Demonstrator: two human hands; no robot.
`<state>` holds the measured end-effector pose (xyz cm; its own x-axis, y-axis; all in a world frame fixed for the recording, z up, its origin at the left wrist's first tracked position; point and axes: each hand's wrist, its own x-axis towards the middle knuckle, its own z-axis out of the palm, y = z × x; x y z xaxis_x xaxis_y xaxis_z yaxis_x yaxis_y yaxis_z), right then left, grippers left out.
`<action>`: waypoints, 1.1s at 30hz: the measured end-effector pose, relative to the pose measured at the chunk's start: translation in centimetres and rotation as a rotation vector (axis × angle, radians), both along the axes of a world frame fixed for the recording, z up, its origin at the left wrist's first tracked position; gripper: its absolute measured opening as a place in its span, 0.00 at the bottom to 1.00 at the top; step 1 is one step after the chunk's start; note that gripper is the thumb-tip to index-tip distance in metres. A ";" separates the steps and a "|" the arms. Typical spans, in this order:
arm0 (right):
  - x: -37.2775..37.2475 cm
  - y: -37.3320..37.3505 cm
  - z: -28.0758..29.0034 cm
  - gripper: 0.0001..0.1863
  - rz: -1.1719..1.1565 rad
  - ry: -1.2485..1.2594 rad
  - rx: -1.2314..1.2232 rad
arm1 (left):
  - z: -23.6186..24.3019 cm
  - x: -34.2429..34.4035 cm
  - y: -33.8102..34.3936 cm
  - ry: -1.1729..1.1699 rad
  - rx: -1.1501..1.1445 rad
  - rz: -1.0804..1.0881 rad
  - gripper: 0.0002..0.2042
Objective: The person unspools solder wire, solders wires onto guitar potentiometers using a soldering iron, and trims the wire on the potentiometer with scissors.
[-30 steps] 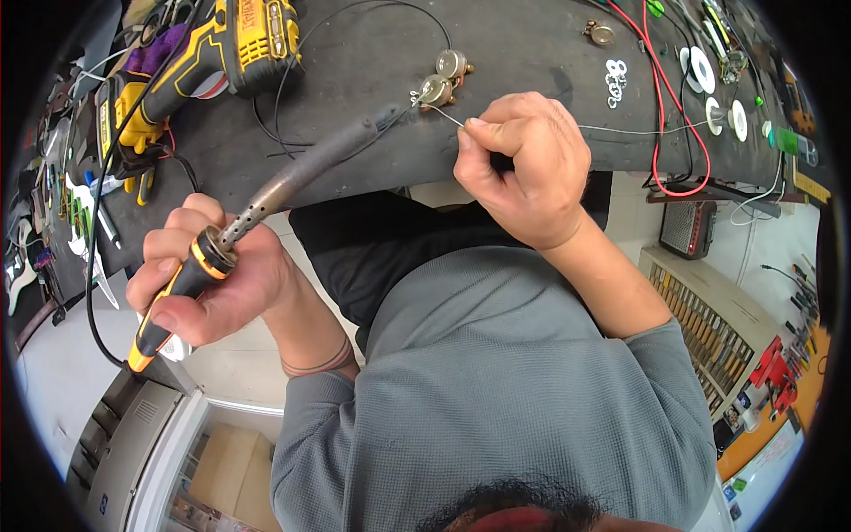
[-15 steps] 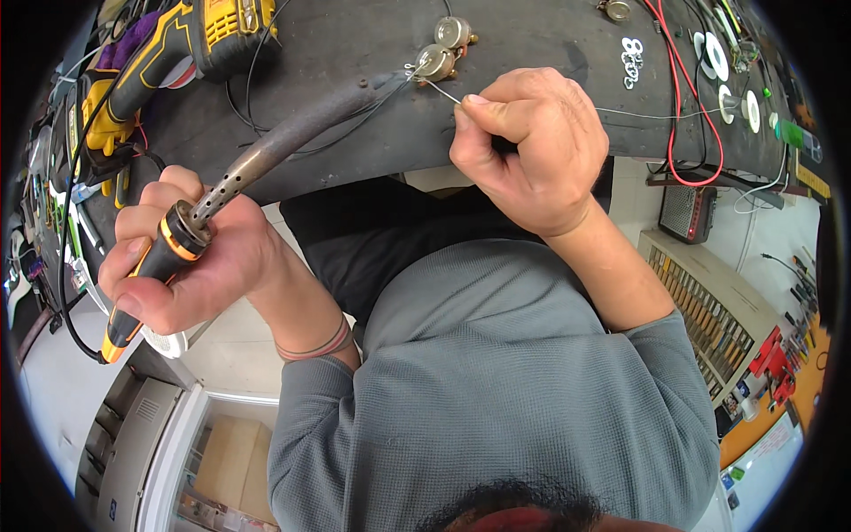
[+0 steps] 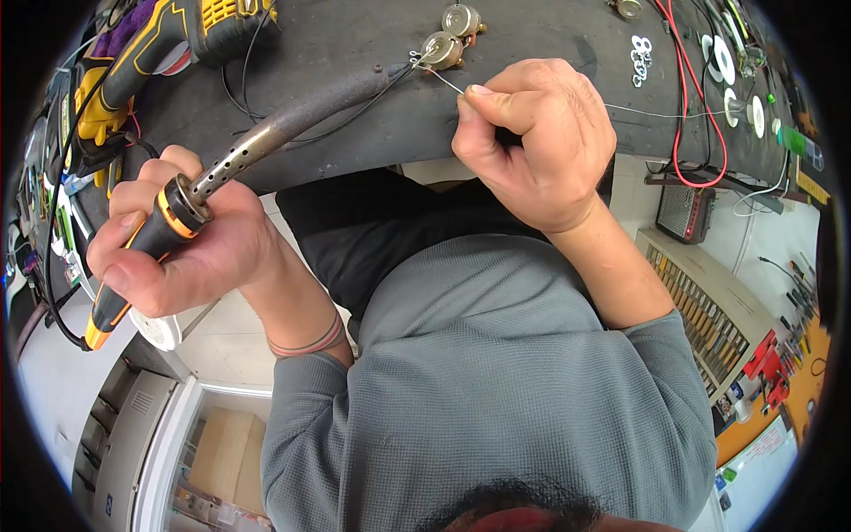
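Since the frame a second earlier, the worktop (image 3: 554, 44) and what lay on it had shifted upward in your view, probably from a tilt of your head, and the yellow-and-black power tool (image 3: 146, 58) sat nearer the upper left corner. Your left hand (image 3: 215, 244) had swung slightly outward, its fingers wrapped round the handle of the soldering iron (image 3: 301, 115), so the shaft lay flatter across the view. Your right hand (image 3: 538, 142) had drifted a little up and right, thumb and forefinger still pinching the solder wire (image 3: 448, 82).

Your far-back hold on the long iron could have let its tip wander, heating the wrong spot. The tip was at the nearer round metal part (image 3: 440, 50), on the worktop against its twin (image 3: 461, 19); actual contact was too small to tell. Neither part was in your grasp, so a nudge from iron or wire could have shifted both and spoiled a joint. The thin black lead (image 3: 356, 125) ran close beside the shaft, where heat could have scorched it. Only a short length of wire showed before your fingertips; feeding it down could have brought them too near the heat.
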<state>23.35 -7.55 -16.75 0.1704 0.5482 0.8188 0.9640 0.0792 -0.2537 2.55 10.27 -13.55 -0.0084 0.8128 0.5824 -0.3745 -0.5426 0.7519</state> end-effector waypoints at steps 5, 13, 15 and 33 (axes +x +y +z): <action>0.2 0.1 0.0 0.16 0.012 -0.017 0.004 | 0.0 0.1 0.0 0.004 -0.008 0.005 0.22; 0.3 0.2 0.0 0.16 0.039 -0.022 0.004 | 0.3 0.3 -0.3 0.028 -0.018 0.002 0.20; 0.4 0.0 0.0 0.16 0.021 -0.022 -0.003 | -0.2 0.5 -0.1 0.013 -0.021 -0.019 0.20; 0.1 0.4 0.2 0.16 0.033 -0.020 0.003 | 0.3 0.1 -0.4 -0.005 -0.034 -0.009 0.17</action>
<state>23.46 -7.10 -16.60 0.1355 0.5512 0.8233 0.9658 0.1119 -0.2339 2.66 9.91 -13.27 -0.0038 0.8325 0.5541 -0.3826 -0.5131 0.7683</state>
